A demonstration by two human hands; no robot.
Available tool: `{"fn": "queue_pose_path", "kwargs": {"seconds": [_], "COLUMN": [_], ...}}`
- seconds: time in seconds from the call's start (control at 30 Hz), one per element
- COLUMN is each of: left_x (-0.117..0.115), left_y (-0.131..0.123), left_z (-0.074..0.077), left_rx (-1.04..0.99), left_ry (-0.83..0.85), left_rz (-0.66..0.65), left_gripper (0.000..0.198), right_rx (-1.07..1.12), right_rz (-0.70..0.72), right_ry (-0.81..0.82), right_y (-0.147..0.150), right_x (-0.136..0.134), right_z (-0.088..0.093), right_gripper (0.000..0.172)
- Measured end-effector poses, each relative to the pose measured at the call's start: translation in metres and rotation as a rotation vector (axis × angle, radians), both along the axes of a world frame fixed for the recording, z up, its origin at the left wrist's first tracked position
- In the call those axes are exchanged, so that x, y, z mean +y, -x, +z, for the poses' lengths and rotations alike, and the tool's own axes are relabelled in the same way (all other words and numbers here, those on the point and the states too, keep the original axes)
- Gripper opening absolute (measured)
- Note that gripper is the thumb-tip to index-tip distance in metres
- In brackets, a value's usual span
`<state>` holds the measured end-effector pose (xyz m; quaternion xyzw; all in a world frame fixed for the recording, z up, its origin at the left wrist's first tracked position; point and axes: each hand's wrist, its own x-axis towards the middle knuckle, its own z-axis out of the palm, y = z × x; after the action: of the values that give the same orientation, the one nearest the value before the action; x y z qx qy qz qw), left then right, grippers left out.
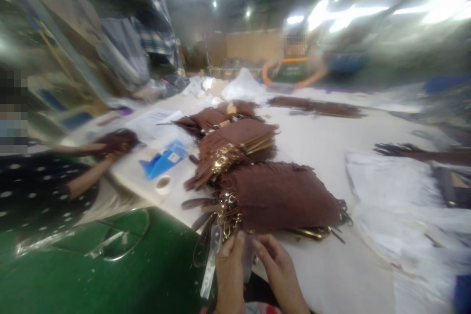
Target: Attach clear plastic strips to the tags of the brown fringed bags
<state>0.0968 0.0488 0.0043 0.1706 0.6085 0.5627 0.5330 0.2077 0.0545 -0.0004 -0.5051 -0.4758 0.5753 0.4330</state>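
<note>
Close to my body, my left hand (230,262) and my right hand (276,264) face each other. A small translucent plastic piece (248,257), perhaps a bag, is pinched between them; blur hides its exact kind. Just beyond my fingertips lies a pile of brown fringed bags (287,196), which look like suede. Gold clasps and rings (228,213) hang at the pile's left end, with brown straps (200,202) beside them. A clear plastic strip (210,267) dangles left of my left hand.
More brown fringed bags (239,140) are stacked farther up the white table (309,132). Left of them lie a blue piece (165,158) and a tape roll (163,183). White sheets (393,206) cover the right. Co-workers sit at the left (47,181) and far side (292,71).
</note>
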Motion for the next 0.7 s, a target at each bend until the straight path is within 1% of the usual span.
{"fn": "queue_pose_path", "kwargs": {"seconds": [0.1,0.2,0.4,0.47,0.57,0.63,0.7], "left_x": [0.004,0.006,0.002,-0.003,-0.009,-0.010,-0.008], "left_y": [-0.003,-0.005,-0.008,-0.009,-0.010,-0.010,-0.009], "left_z": [0.004,0.006,0.007,0.010,0.011,0.007,0.001], "left_rx": [-0.007,-0.005,0.023,-0.041,-0.226,-0.324,-0.364], "left_ry": [-0.006,-0.004,-0.036,-0.079,-0.156,-0.177,-0.170], "left_rz": [-0.006,-0.002,-0.025,-0.018,-0.048,-0.074,-0.067], "left_gripper": [0.044,0.043,0.046,0.045,0.044,0.045,0.046], "right_rx": [0.005,0.002,-0.115,-0.143,-0.119,-0.081,-0.074], "right_rz": [-0.006,-0.032,-0.089,-0.117,-0.188,-0.238,-0.269], "right_ry": [-0.004,-0.006,-0.016,-0.026,-0.005,0.026,0.047], "right_y": [-0.001,-0.002,0.000,0.000,0.002,0.005,0.008], "right_x": [0.003,0.005,0.007,0.007,0.005,0.004,0.004], "right_z": [-0.002,0.001,0.008,0.008,0.005,0.001,-0.004], "right_gripper": [0.030,0.029,0.031,0.030,0.030,0.032,0.035]}}
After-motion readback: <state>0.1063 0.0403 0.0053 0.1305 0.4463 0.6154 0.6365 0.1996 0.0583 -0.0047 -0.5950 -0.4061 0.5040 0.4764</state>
